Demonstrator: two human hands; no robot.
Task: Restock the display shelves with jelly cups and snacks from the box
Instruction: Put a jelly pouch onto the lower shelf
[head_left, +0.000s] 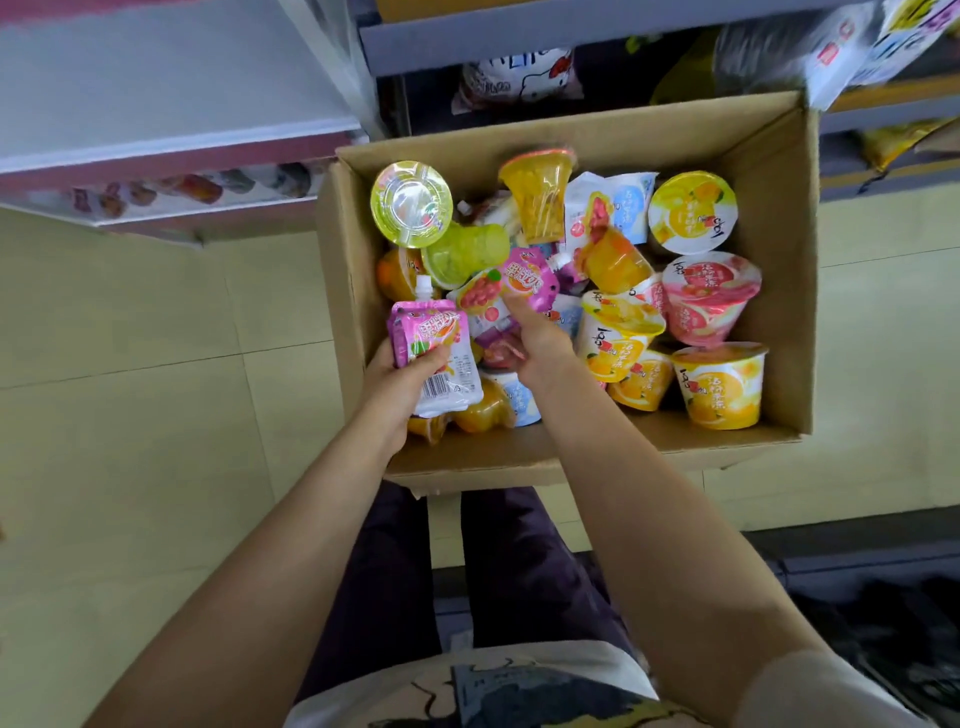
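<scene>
While both hands (410, 374) hold pouches (436, 353); box (779, 156) bottom hidden

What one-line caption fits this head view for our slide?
Left hand holds a pink pouch; right hand pinches another pouch inside the cardboard box.

Box (779, 171) on floor (130, 415) w/ jelly cups (719, 387) inside, shelves (171, 140) behind.

Open cardboard box (779, 156) is set on the floor, heaped with tumbled jelly cups (719, 384) in yellow, pink and green. One pink spouted pouch (434, 353) is held upright at the box's left edge; a second pouch (527, 278) is pinched above the pile.
</scene>
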